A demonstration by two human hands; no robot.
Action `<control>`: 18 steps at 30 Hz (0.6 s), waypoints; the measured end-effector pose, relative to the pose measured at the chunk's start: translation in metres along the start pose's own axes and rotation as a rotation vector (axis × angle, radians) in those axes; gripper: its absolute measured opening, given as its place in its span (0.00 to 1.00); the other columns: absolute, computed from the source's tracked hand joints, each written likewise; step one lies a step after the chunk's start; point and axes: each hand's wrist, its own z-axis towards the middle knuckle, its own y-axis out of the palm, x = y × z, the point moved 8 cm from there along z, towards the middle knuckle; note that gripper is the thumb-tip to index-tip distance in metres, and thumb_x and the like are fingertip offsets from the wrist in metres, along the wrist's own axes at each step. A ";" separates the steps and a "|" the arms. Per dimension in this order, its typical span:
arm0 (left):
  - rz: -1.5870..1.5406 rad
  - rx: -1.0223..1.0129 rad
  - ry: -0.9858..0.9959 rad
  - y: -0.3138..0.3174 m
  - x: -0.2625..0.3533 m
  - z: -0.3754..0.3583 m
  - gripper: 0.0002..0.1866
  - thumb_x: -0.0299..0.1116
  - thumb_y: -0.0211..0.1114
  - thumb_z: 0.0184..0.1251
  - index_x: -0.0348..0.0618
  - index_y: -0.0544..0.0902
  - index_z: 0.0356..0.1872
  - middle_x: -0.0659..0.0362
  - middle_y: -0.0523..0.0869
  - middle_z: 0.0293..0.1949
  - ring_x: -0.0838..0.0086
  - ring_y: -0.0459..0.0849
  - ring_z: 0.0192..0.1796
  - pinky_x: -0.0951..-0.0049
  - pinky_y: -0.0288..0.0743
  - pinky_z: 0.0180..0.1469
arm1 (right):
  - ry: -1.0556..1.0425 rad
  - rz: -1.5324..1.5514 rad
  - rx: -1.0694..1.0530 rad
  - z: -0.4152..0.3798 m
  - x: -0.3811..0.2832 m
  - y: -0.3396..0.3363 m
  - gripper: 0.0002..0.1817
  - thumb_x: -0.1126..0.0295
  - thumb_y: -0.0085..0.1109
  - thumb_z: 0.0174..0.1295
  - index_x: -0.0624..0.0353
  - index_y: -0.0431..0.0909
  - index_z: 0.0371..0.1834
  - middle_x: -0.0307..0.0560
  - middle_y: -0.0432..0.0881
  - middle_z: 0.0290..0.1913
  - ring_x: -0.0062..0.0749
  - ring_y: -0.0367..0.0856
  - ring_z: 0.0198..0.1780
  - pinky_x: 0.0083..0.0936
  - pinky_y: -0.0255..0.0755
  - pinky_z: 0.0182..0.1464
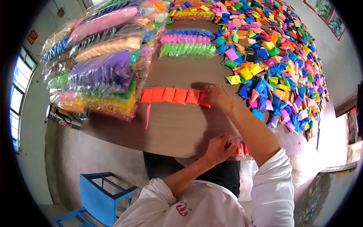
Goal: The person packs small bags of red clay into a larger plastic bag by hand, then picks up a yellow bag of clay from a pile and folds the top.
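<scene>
A row of several red-orange packets lies side by side across the brown table. My right hand is at the right end of this row, its fingers closed on the tilted last packet. Lower down, at the table's front edge, my left hand pinches the opening of a clear plastic bag. Red packets show inside that bag, partly hidden behind my right forearm. A thin pink strip lies below the row.
Stacked clear bags of coloured packets rise at the left, beside a steel flask. A large heap of loose packets covers the right side. Bagged green packets lie at the back. A blue stool stands below left.
</scene>
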 end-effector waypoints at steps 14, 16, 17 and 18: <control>-0.035 0.031 0.053 -0.001 0.003 0.001 0.09 0.34 0.70 0.66 0.39 0.82 0.34 0.51 0.84 0.29 0.62 0.86 0.27 0.68 0.80 0.30 | -0.199 0.275 -0.150 0.026 -0.005 -0.004 0.27 0.49 0.69 0.60 0.58 0.84 0.54 0.52 0.86 0.47 0.54 0.81 0.54 0.41 0.74 0.57; -0.042 0.024 0.026 -0.002 0.004 0.000 0.09 0.34 0.70 0.66 0.38 0.82 0.34 0.51 0.84 0.29 0.62 0.87 0.27 0.67 0.80 0.30 | -0.185 0.230 -0.160 0.025 -0.016 -0.001 0.28 0.49 0.71 0.59 0.58 0.82 0.55 0.53 0.84 0.52 0.54 0.79 0.57 0.40 0.73 0.59; -0.049 0.019 0.002 -0.002 0.004 0.000 0.10 0.34 0.70 0.67 0.38 0.82 0.33 0.50 0.84 0.29 0.61 0.87 0.27 0.67 0.80 0.30 | -0.173 0.183 -0.168 0.023 -0.018 0.001 0.30 0.49 0.72 0.58 0.58 0.81 0.57 0.54 0.82 0.57 0.54 0.77 0.60 0.40 0.72 0.61; -0.051 0.016 0.002 -0.001 0.004 0.000 0.10 0.34 0.70 0.67 0.38 0.82 0.33 0.50 0.84 0.29 0.61 0.87 0.27 0.67 0.80 0.30 | -0.170 0.183 -0.169 0.024 -0.017 0.003 0.30 0.49 0.72 0.58 0.58 0.81 0.57 0.54 0.82 0.57 0.54 0.77 0.60 0.40 0.72 0.61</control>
